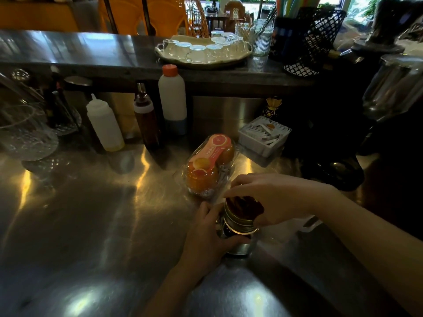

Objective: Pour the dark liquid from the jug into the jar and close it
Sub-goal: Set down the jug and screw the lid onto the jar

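Across the whole lower half of our view runs the steel counter [96,225], bare and shiny from nine o'clock round to six. Beyond it at twelve o'clock a raised ledge carries a tray of upturned glasses [201,52]. Along the back wall at eleven o'clock stand a white bottle [172,97], a dark bottle [146,122] and a squeeze bottle [105,124].

Just past our hands at twelve o'clock lies a clear pack of oranges [209,164], close to the jar, and at one o'clock a white box of sachets [264,135].

At centre, slightly toward four o'clock, stands the jar [238,225], dark inside, so we judge the pouring done and the closing under way. Our left hand [210,234] wraps its side, fingers curled round the glass. Our right hand [270,197] arches over the top, fingertips gripping the gold lid [240,216], which looks tilted rather than seated flat. We cannot see the jug.

Risks, as we judge them: a lid started askew could cross-thread and leak; too hard a twist on slick steel could slide or tip the jar if the left hand slackens; a right elbow swinging out could meet the dark appliance [338,161] at two o'clock. Free room lies toward nine o'clock; the near counter edge at five o'clock is close to our right forearm.
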Action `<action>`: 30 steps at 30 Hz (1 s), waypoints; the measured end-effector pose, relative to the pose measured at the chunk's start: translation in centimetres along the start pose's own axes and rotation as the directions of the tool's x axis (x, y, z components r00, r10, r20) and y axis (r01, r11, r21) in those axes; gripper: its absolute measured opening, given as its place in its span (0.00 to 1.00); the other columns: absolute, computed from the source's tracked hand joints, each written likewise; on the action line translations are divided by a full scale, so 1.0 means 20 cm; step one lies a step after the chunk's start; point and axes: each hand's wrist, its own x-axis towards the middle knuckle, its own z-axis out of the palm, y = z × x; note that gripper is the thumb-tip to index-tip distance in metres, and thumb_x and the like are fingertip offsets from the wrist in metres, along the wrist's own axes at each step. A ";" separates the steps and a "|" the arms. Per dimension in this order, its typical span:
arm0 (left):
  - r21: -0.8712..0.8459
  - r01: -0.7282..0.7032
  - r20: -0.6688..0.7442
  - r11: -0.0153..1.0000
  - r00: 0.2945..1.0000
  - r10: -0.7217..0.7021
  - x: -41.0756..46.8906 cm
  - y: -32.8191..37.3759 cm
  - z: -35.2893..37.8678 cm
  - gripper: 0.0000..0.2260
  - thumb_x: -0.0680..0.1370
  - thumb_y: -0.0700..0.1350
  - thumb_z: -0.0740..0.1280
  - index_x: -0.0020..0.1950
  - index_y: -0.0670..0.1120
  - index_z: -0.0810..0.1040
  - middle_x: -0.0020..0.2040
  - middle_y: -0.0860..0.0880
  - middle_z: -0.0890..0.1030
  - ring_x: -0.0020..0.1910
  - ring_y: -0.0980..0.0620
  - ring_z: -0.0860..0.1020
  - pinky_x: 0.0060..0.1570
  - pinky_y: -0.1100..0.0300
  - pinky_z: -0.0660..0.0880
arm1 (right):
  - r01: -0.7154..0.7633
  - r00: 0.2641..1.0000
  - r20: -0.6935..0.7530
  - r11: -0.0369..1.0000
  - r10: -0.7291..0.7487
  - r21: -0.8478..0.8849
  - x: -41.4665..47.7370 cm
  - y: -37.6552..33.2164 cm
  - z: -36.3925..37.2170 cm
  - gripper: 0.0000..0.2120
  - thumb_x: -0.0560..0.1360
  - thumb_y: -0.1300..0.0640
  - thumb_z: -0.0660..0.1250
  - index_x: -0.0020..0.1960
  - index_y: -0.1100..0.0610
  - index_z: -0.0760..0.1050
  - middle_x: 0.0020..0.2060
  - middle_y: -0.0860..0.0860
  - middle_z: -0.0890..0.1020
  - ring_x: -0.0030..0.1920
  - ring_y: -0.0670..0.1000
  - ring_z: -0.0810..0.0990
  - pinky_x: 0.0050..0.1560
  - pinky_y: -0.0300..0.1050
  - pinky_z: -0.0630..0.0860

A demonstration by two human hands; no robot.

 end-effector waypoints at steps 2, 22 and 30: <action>-0.016 0.014 0.006 1.000 1.000 -0.014 0.00 0.00 0.01 0.32 0.60 0.54 0.79 0.61 0.60 0.70 0.58 0.56 0.70 0.57 0.64 0.71 0.55 0.63 0.74 | 0.008 1.000 0.014 1.000 -0.008 0.005 0.00 0.00 0.00 0.34 0.68 0.54 0.73 0.70 0.47 0.61 0.64 0.48 0.68 0.55 0.43 0.67 0.43 0.26 0.63; -0.032 0.022 0.004 0.999 1.000 -0.022 -0.01 0.00 0.01 0.34 0.59 0.57 0.78 0.62 0.61 0.69 0.58 0.56 0.70 0.58 0.60 0.72 0.56 0.50 0.77 | -0.004 0.999 -0.038 0.974 -0.005 -0.225 0.01 -0.01 0.09 0.36 0.66 0.39 0.68 0.68 0.43 0.55 0.59 0.49 0.72 0.53 0.49 0.72 0.45 0.44 0.65; -0.046 0.045 0.024 0.998 0.999 -0.044 -0.01 0.00 0.01 0.34 0.60 0.55 0.79 0.63 0.59 0.69 0.60 0.56 0.69 0.59 0.59 0.71 0.58 0.48 0.76 | -0.047 0.997 -0.064 0.965 0.031 -0.258 0.01 -0.02 0.09 0.39 0.66 0.36 0.67 0.70 0.46 0.52 0.58 0.51 0.74 0.53 0.50 0.73 0.50 0.47 0.65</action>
